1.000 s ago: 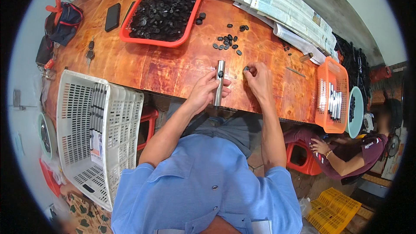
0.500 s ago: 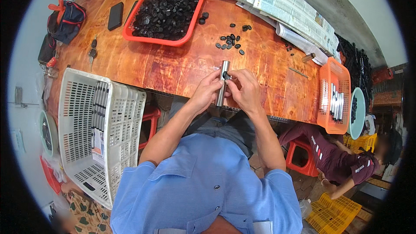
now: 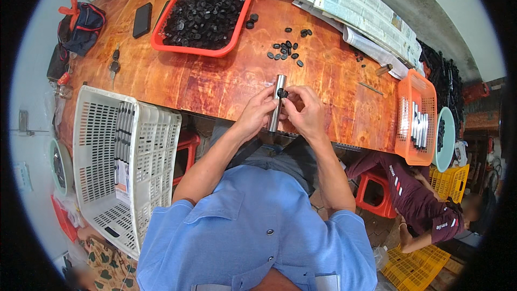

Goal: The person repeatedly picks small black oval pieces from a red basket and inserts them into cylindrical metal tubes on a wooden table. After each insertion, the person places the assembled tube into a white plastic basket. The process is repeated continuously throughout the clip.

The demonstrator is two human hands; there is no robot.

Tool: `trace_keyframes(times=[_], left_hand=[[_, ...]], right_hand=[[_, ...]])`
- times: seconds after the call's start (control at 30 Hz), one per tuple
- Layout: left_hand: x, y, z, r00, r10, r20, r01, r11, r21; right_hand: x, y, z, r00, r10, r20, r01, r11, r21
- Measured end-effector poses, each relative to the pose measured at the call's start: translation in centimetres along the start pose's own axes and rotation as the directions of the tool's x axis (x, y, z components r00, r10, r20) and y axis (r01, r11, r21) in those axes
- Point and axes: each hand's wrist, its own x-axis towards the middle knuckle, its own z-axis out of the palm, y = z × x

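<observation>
A shiny metal tube (image 3: 276, 113) stands out from the table's near edge, its far end pointing away from me. My left hand (image 3: 257, 109) grips it from the left side, fingers wrapped on it. At the tube's upper part sits a small black plastic piece (image 3: 281, 93), which the fingertips of my right hand (image 3: 305, 109) pinch against the metal. Beyond my hands, several loose black oval pieces (image 3: 285, 49) lie on the wooden table (image 3: 215, 83).
A red basket (image 3: 232, 47) heaped with black pieces stands at the back. White crates (image 3: 141, 172) flank me on the left; an orange basket (image 3: 409, 129) with metal tubes is at right. Newspapers (image 3: 361, 8) cover the far edge. A co-worker (image 3: 414, 194) in maroon sits at right.
The thumb and fingers of my right hand have shifted slightly on the black piece. My left hand stays on the tube, and the co-worker's arm has moved a little.
</observation>
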Motion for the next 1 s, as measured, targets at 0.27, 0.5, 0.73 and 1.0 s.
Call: trace_keyframes(times=[0.27, 0.5, 0.73, 1.0], left_hand=[[0.1, -0.3, -0.5, 1.000, -0.007, 0.026, 0.006, 0.999, 0.053], [-0.7, 0.2, 0.2, 0.994, -0.056, -0.091, 0.060, 0.997, 0.041], [-3.7, -1.1, 1.6, 0.965, -0.255, -0.057, 0.259, 0.964, 0.066], [-4.3, -2.8, 3.7, 0.933, -0.361, 0.002, 0.351, 0.910, 0.222]], right_hand=[[0.6, -0.1, -0.4, 0.960, -0.279, 0.003, 0.272, 0.934, -0.230], [-0.9, -1.2, 0.3, 0.945, -0.325, -0.037, 0.312, 0.929, -0.200], [-4.2, -0.8, -0.1, 0.962, 0.249, -0.115, -0.201, 0.926, 0.318], [-5.7, -0.3, -1.4, 0.872, 0.455, 0.179, -0.473, 0.690, 0.548]])
